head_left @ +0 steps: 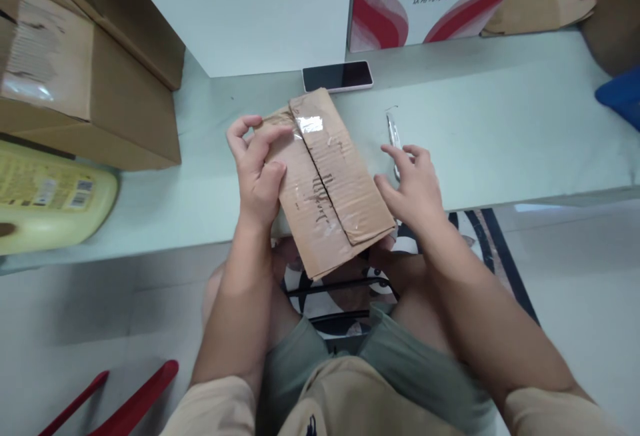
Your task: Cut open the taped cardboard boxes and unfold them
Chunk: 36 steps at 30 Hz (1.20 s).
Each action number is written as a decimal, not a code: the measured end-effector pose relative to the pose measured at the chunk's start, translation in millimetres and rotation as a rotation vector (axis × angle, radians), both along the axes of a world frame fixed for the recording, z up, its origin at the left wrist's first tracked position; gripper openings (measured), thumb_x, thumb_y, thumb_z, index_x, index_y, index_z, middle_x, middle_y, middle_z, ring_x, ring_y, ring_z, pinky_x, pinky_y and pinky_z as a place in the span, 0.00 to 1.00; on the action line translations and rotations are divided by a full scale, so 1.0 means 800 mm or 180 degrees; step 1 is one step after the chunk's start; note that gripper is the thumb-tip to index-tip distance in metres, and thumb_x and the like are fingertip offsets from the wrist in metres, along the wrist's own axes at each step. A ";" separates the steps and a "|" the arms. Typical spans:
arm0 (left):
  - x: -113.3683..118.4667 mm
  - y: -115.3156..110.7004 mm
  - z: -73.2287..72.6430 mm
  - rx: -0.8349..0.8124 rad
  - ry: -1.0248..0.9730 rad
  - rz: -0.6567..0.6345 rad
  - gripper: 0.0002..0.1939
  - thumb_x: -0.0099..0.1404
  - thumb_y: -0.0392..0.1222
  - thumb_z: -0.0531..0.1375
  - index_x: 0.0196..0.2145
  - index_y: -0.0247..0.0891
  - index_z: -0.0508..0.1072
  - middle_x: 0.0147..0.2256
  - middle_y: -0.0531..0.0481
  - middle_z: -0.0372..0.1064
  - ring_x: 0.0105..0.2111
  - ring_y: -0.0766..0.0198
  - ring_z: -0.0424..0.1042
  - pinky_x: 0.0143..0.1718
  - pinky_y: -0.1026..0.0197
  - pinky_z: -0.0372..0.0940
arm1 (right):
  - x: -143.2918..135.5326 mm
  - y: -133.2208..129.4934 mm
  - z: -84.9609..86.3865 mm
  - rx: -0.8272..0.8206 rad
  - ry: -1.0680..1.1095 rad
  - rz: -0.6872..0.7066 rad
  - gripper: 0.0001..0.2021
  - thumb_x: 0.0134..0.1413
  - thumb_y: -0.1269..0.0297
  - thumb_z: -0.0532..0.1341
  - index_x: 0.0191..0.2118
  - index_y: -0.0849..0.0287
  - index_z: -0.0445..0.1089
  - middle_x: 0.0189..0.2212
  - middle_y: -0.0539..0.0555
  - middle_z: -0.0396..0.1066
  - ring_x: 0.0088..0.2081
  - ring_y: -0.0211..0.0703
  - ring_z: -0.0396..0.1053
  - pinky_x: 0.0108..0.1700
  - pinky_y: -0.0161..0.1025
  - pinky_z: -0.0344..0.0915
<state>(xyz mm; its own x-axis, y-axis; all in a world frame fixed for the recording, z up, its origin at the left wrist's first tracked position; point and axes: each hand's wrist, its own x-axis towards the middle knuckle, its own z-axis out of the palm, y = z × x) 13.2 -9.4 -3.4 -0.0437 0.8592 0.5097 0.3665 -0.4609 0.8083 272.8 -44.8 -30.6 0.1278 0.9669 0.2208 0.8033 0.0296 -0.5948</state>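
Note:
A flat brown cardboard box (330, 156) is tilted over the table's front edge, with clear tape and dark marks across its face. My left hand (259, 179) grips its upper left edge, thumb and fingers closed on the cardboard. Near the right side of the box, my right hand (417, 189) has its fingers apart and holds nothing that I can see. A slim silver, knife-like tool (393, 129) lies on the table just beyond the right fingertips. Those fingers partly cover its near end, and I cannot tell whether they touch it.
A phone (337, 77) lies behind the cardboard box. Large cartons (135, 89) and a yellow jug (60, 203) stand left. At the back are a white box (260, 16) and a red-and-white carton (385, 16). A blue object (623, 97) sits far right.

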 end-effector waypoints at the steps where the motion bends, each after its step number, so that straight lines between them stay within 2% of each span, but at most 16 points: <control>1: 0.000 0.000 0.000 -0.0050 0.0010 0.0010 0.24 0.62 0.64 0.60 0.45 0.46 0.80 0.54 0.43 0.60 0.66 0.44 0.57 0.73 0.45 0.55 | 0.003 0.003 -0.004 -0.0209 -0.0216 -0.0029 0.24 0.54 0.54 0.64 0.56 0.51 0.74 0.58 0.65 0.66 0.57 0.68 0.67 0.58 0.71 0.66; 4: 0.000 -0.002 0.003 -0.0224 -0.0001 0.0084 0.22 0.62 0.63 0.60 0.45 0.48 0.80 0.55 0.43 0.59 0.68 0.45 0.55 0.73 0.47 0.54 | 0.007 0.010 -0.009 -0.0622 -0.0641 -0.0037 0.19 0.54 0.57 0.63 0.51 0.53 0.76 0.58 0.66 0.66 0.56 0.71 0.66 0.55 0.71 0.66; 8: -0.001 -0.002 0.007 -0.0240 0.0008 -0.0002 0.19 0.62 0.60 0.60 0.43 0.48 0.80 0.54 0.43 0.61 0.67 0.45 0.56 0.74 0.48 0.53 | 0.009 0.026 0.000 -0.0868 -0.0799 -0.0300 0.14 0.56 0.60 0.60 0.46 0.58 0.73 0.48 0.67 0.69 0.49 0.65 0.68 0.52 0.63 0.68; 12: -0.005 -0.001 0.005 -0.0077 0.0016 -0.0139 0.19 0.62 0.58 0.61 0.44 0.46 0.80 0.53 0.42 0.63 0.65 0.44 0.58 0.73 0.44 0.52 | 0.011 0.038 0.007 -0.1142 -0.0696 -0.0564 0.15 0.56 0.62 0.58 0.49 0.57 0.67 0.40 0.62 0.72 0.39 0.57 0.68 0.44 0.53 0.66; 14: -0.006 0.001 0.003 -0.0016 0.0017 -0.0150 0.20 0.62 0.59 0.61 0.45 0.44 0.79 0.53 0.41 0.63 0.64 0.43 0.58 0.73 0.42 0.52 | 0.011 0.041 0.005 -0.1098 -0.0298 -0.0612 0.17 0.55 0.64 0.57 0.51 0.55 0.66 0.35 0.56 0.72 0.35 0.53 0.67 0.41 0.49 0.65; 17: -0.007 0.004 -0.003 -0.0118 0.0079 -0.0055 0.20 0.63 0.60 0.61 0.45 0.46 0.79 0.53 0.43 0.64 0.66 0.43 0.57 0.73 0.42 0.52 | 0.010 0.050 -0.006 -0.0572 0.0982 -0.0402 0.16 0.56 0.64 0.52 0.49 0.53 0.68 0.29 0.51 0.69 0.30 0.46 0.65 0.37 0.43 0.63; 20: -0.007 0.008 -0.010 -0.0025 0.0116 -0.0082 0.21 0.63 0.63 0.61 0.44 0.47 0.78 0.53 0.43 0.64 0.66 0.42 0.57 0.71 0.40 0.55 | 0.006 0.063 -0.015 0.0088 0.2221 -0.0116 0.13 0.54 0.61 0.51 0.42 0.54 0.69 0.27 0.50 0.66 0.28 0.43 0.64 0.32 0.41 0.62; 22: -0.008 0.010 -0.015 0.0098 0.0140 -0.0129 0.22 0.64 0.65 0.60 0.44 0.47 0.78 0.54 0.43 0.64 0.65 0.42 0.59 0.71 0.40 0.57 | 0.004 0.067 -0.012 0.0336 0.2619 0.0186 0.15 0.56 0.57 0.51 0.44 0.53 0.69 0.29 0.52 0.69 0.31 0.44 0.68 0.31 0.41 0.63; 24: -0.009 0.012 -0.018 0.0162 0.0140 -0.0132 0.24 0.63 0.68 0.60 0.44 0.47 0.78 0.55 0.42 0.63 0.65 0.41 0.59 0.71 0.40 0.57 | -0.001 0.061 0.004 0.0580 0.2591 0.0462 0.18 0.59 0.54 0.50 0.51 0.50 0.68 0.36 0.54 0.72 0.37 0.47 0.72 0.33 0.42 0.67; 26: -0.010 0.013 -0.020 0.0174 0.0137 -0.0112 0.26 0.63 0.69 0.60 0.44 0.46 0.78 0.55 0.41 0.62 0.65 0.40 0.60 0.70 0.39 0.57 | -0.009 0.045 0.031 0.0989 0.2360 0.0505 0.17 0.62 0.54 0.54 0.54 0.45 0.65 0.41 0.53 0.72 0.40 0.46 0.74 0.33 0.42 0.69; 28: -0.010 0.013 -0.020 0.0153 0.0153 -0.0104 0.27 0.62 0.70 0.60 0.44 0.46 0.78 0.56 0.41 0.61 0.64 0.40 0.60 0.70 0.39 0.58 | -0.022 0.022 0.064 0.1575 0.2310 0.0385 0.11 0.62 0.57 0.59 0.50 0.43 0.67 0.40 0.50 0.68 0.34 0.40 0.73 0.29 0.38 0.67; 30: -0.010 0.013 -0.020 0.0146 0.0164 -0.0124 0.26 0.63 0.70 0.60 0.44 0.46 0.78 0.56 0.42 0.61 0.64 0.40 0.60 0.69 0.38 0.59 | -0.038 -0.003 0.097 0.2047 0.2435 0.0291 0.02 0.64 0.62 0.59 0.41 0.46 0.68 0.40 0.47 0.63 0.25 0.30 0.66 0.22 0.33 0.59; 32: -0.008 0.013 -0.020 0.0163 0.0163 -0.0157 0.26 0.64 0.69 0.59 0.44 0.47 0.78 0.55 0.42 0.62 0.64 0.40 0.60 0.69 0.38 0.59 | -0.055 -0.025 0.124 0.1980 0.2539 0.0315 0.07 0.68 0.62 0.57 0.36 0.49 0.68 0.39 0.47 0.59 0.19 0.24 0.58 0.17 0.31 0.53; 33: -0.007 0.013 -0.020 0.0180 0.0155 -0.0169 0.26 0.64 0.69 0.58 0.44 0.47 0.78 0.55 0.42 0.62 0.65 0.41 0.60 0.69 0.38 0.59 | -0.063 -0.034 0.132 0.1914 0.2633 0.0362 0.07 0.69 0.61 0.58 0.36 0.49 0.68 0.39 0.47 0.59 0.18 0.23 0.57 0.16 0.31 0.52; 35: -0.006 0.012 -0.020 0.0211 0.0129 -0.0180 0.25 0.65 0.68 0.58 0.44 0.47 0.77 0.54 0.42 0.62 0.65 0.41 0.60 0.69 0.38 0.59 | -0.074 -0.048 0.139 0.1677 0.2743 0.0500 0.05 0.69 0.55 0.60 0.40 0.46 0.69 0.40 0.47 0.62 0.20 0.26 0.63 0.15 0.33 0.56; 36: -0.005 0.011 -0.020 0.0221 0.0107 -0.0180 0.25 0.65 0.68 0.58 0.44 0.46 0.77 0.54 0.42 0.61 0.65 0.41 0.60 0.69 0.38 0.58 | -0.077 -0.052 0.138 0.1479 0.2576 0.0598 0.07 0.69 0.50 0.60 0.44 0.44 0.69 0.40 0.47 0.64 0.23 0.30 0.66 0.17 0.34 0.59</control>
<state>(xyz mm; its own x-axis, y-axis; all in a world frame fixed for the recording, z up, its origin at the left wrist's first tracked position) 9.3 -0.4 -19.8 0.0221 0.8223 0.5686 0.3646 -0.5362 0.7613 211.2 -86.4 79.9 0.2618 0.8249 0.5010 0.1107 0.4900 -0.8647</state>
